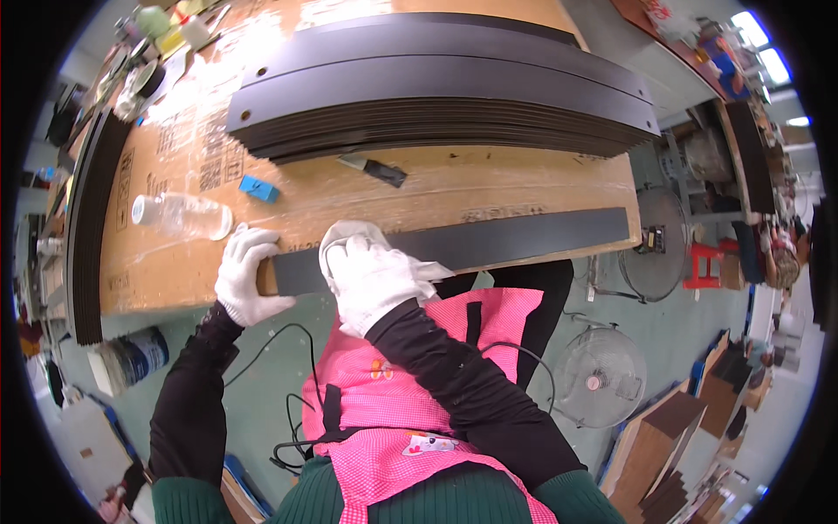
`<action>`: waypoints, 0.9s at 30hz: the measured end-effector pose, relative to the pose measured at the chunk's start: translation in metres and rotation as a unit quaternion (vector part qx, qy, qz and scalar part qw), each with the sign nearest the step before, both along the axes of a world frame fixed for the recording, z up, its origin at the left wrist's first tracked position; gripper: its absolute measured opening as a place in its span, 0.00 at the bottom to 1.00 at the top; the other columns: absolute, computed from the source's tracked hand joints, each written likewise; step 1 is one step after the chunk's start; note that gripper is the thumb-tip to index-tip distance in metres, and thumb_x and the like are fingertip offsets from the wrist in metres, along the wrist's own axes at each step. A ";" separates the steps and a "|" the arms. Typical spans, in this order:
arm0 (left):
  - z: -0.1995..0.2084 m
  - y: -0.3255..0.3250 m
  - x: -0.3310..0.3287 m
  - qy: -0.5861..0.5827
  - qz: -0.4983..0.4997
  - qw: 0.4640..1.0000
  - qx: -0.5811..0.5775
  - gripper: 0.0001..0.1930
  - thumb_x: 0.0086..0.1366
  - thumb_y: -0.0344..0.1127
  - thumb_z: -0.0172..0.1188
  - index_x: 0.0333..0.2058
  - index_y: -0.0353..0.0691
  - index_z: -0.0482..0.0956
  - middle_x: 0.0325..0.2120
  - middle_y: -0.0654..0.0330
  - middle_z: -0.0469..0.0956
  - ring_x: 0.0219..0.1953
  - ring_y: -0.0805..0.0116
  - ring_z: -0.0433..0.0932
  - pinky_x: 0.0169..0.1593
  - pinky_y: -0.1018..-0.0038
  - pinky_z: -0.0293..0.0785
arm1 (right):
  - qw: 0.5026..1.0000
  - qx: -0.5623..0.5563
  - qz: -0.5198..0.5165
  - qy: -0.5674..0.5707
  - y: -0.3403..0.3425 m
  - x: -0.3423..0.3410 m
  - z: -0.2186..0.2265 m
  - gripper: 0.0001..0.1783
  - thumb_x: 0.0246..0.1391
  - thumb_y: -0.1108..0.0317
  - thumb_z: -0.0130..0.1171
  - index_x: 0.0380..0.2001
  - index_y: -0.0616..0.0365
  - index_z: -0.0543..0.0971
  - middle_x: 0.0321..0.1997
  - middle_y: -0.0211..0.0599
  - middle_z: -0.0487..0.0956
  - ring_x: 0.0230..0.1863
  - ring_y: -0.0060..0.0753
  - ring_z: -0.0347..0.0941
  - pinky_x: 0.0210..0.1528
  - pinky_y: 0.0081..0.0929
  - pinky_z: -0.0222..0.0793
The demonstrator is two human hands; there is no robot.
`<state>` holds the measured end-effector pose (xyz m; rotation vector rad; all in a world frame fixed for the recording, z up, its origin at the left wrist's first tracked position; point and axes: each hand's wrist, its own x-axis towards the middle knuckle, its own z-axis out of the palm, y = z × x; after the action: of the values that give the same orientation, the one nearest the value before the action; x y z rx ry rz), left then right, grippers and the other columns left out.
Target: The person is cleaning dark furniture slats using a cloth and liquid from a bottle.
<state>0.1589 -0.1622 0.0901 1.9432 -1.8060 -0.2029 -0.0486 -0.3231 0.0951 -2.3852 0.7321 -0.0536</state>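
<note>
A long dark grey strip panel (515, 242) lies along the near edge of the cardboard-covered table. At its left end, my left hand (246, 272), in a white glove, grips it, fingers at the far edge and thumb at the near edge. My right hand (371, 284), also white-gloved, presses a white cloth (347, 230) onto the strip's upper face, left of its middle. Part of the cloth sticks out beside the fingers. A clear bottle with a white cap (185, 216) lies on its side beyond my left hand. Nearby is a small blue block (259, 189).
A tall stack of dark panels (445, 92) fills the table's far side. A dark-bladed scraper-like tool (384, 172) lies before it. More dark strips (87, 236) stand along the left edge. Bottles (194, 31) crowd the far left corner. Floor fans (601, 377) stand right of me.
</note>
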 end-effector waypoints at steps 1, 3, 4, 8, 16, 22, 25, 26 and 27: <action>-0.004 -0.004 -0.001 0.000 -0.003 1.000 -0.005 0.40 0.35 0.45 0.83 0.50 0.41 0.76 0.55 0.52 0.79 0.61 0.46 0.75 0.74 0.41 0.59 | 0.987 0.025 0.031 0.153 -0.031 -0.006 0.022 0.34 0.39 0.38 0.74 0.41 0.54 0.85 0.47 0.51 0.85 0.48 0.49 0.82 0.47 0.45 0.83; 0.002 0.003 -0.001 -0.012 0.016 1.000 0.001 0.41 0.36 0.46 0.84 0.50 0.41 0.76 0.55 0.52 0.78 0.61 0.46 0.76 0.74 0.39 0.59 | 0.964 -0.019 0.025 0.264 -0.088 -0.042 0.071 0.31 0.34 0.41 0.73 0.38 0.52 0.85 0.46 0.46 0.83 0.50 0.47 0.82 0.48 0.46 0.83; 0.007 0.002 -0.001 -0.015 0.018 1.000 0.000 0.41 0.36 0.46 0.84 0.50 0.41 0.76 0.55 0.52 0.78 0.61 0.46 0.76 0.74 0.39 0.59 | 0.962 -0.070 -0.051 0.257 -0.121 -0.080 0.070 0.31 0.36 0.38 0.72 0.37 0.51 0.86 0.47 0.45 0.83 0.52 0.47 0.82 0.50 0.45 0.83; 0.005 -0.009 -0.005 -0.017 0.003 1.000 -0.007 0.40 0.36 0.46 0.83 0.50 0.41 0.76 0.54 0.52 0.78 0.61 0.46 0.76 0.74 0.39 0.59 | 0.841 -0.129 -0.436 0.294 -0.246 -0.237 0.035 0.31 0.61 0.43 0.61 0.59 0.51 0.77 0.55 0.46 0.86 0.62 0.43 0.81 0.61 0.45 0.77; -0.004 -0.016 -0.003 -0.004 -0.006 1.000 -0.007 0.42 0.32 0.45 0.81 0.49 0.38 0.75 0.54 0.49 0.78 0.62 0.40 0.73 0.73 0.40 0.59 | 0.912 -0.096 -0.196 0.346 -0.081 -0.062 0.026 0.28 0.44 0.38 0.71 0.42 0.44 0.85 0.53 0.40 0.83 0.50 0.54 0.84 0.59 0.87 0.66; 0.006 -0.008 -0.007 -0.022 0.009 1.000 -0.003 0.40 0.32 0.44 0.80 0.48 0.38 0.74 0.53 0.48 0.76 0.60 0.39 0.72 0.73 0.39 0.58 | 0.923 -0.203 -0.155 0.287 -0.203 -0.177 0.008 0.42 0.38 0.37 0.72 0.56 0.44 0.81 0.54 0.38 0.83 0.58 0.40 0.82 0.55 0.37 0.83; 0.003 -0.016 -0.010 -0.022 -0.001 1.000 -0.010 0.41 0.34 0.46 0.79 0.49 0.38 0.73 0.53 0.49 0.76 0.59 0.39 0.72 0.73 0.39 0.59 | 0.826 -0.043 -0.524 0.202 -0.287 -0.271 0.051 0.41 0.45 0.40 0.74 0.59 0.49 0.79 0.56 0.42 0.83 0.58 0.42 0.83 0.61 0.40 0.79; 0.002 -0.026 -0.011 -0.017 -0.016 1.000 -0.019 0.41 0.34 0.46 0.79 0.49 0.38 0.73 0.53 0.49 0.76 0.59 0.39 0.72 0.73 0.39 0.59 | 0.800 -0.102 -0.554 0.205 -0.312 -0.313 0.035 0.42 0.44 0.43 0.76 0.60 0.52 0.78 0.58 0.42 0.82 0.58 0.46 0.83 0.62 0.40 0.79; 0.003 -0.023 -0.010 -0.021 -0.012 1.000 -0.016 0.40 0.35 0.46 0.79 0.49 0.38 0.73 0.52 0.49 0.76 0.59 0.40 0.72 0.72 0.39 0.59 | 0.812 -0.129 -0.508 0.257 -0.298 -0.283 0.051 0.42 0.45 0.44 0.76 0.62 0.51 0.77 0.60 0.42 0.81 0.60 0.47 0.82 0.63 0.47 0.77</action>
<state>0.1491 -0.1851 0.0928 1.9167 -1.8490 -0.1411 -0.3317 -0.6208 0.1458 -1.9410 2.3167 0.0595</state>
